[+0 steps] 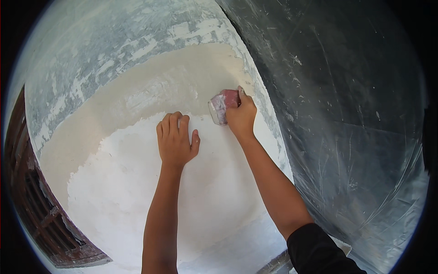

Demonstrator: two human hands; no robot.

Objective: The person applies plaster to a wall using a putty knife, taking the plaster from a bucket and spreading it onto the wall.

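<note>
My right hand (242, 117) grips a small scraper (222, 104) with a reddish body and a pale, see-through edge, smeared with white. The scraper is against or close to a wall, just above the edge of a bright white plaster layer (137, 173). My left hand (175, 139) rests on that white layer, or hovers just over it, near its upper edge. Its fingers are slightly bent, the thumb stands apart, and nothing is held. Above the white runs a beige, damp-looking band (155, 86), with patchy grey-blue wall (118, 41) beyond it.
Dark plastic sheeting (351, 128), wrinkled and flecked with white, hangs along the wall's right edge. At the lower left is a brown barred window frame (45, 210). A pale-edged object (341, 246) partly shows beside my dark right sleeve (319, 251).
</note>
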